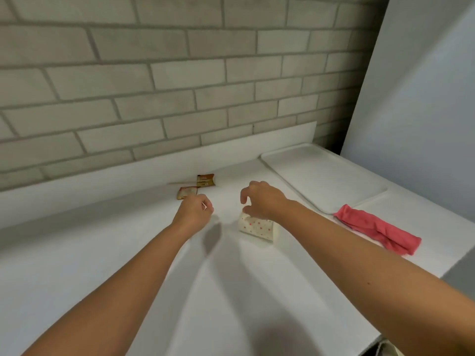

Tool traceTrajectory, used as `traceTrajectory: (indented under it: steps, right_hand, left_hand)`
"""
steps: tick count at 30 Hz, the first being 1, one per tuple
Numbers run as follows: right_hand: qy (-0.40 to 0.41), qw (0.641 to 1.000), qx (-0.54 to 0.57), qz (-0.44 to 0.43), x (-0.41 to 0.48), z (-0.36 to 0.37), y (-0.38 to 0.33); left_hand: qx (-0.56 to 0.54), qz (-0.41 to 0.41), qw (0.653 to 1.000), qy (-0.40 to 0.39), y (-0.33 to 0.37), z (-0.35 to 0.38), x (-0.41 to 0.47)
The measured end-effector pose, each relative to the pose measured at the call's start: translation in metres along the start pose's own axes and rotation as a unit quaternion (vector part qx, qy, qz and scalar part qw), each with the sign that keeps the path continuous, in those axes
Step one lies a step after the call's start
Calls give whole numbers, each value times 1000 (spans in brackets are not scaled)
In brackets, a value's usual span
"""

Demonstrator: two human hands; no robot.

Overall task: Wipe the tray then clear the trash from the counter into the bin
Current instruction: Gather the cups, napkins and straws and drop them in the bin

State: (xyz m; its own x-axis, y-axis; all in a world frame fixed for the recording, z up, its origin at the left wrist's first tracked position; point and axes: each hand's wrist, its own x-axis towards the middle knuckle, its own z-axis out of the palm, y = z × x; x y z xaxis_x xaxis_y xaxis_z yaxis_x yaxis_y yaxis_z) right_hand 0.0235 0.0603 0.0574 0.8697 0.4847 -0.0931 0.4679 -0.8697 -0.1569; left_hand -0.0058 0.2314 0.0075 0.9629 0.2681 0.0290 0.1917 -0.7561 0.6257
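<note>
The white tray (321, 176) lies at the counter's back right, against the corner. A crumpled pink cloth (377, 228) rests just in front of it. Two brown sachets (205, 180) (187, 192) lie near the back wall, with a thin stick (180, 183) beside them. A white wrapper with red dots (257, 227) stands mid-counter. My left hand (195, 209) hovers just in front of the nearer sachet, fingers curled, pinching a small white scrap (204, 206). My right hand (262, 201) hangs over the dotted wrapper with fingers loosely bent and apart, its thumb at the wrapper's top edge.
A grey brick wall backs the white counter (102, 253). A pale panel (411, 98) rises at the right behind the tray. The counter's right edge runs diagonally past the cloth. No bin is in view.
</note>
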Motion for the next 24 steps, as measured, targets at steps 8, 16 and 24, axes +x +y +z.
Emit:
traceTrajectory:
  steps: [8,16,24]
  right_hand:
    - [-32,999,3,12,78,14,-14]
    - [-93,995,11,38,161,18,5]
    - [-122,992,12,26,212,42,24]
  left_hand:
    - [46,-63,997,-24,-56,-14,62]
    - [58,-83,995,-21,-65,-5,122]
    - [142,-145,979,3,-76,14,158]
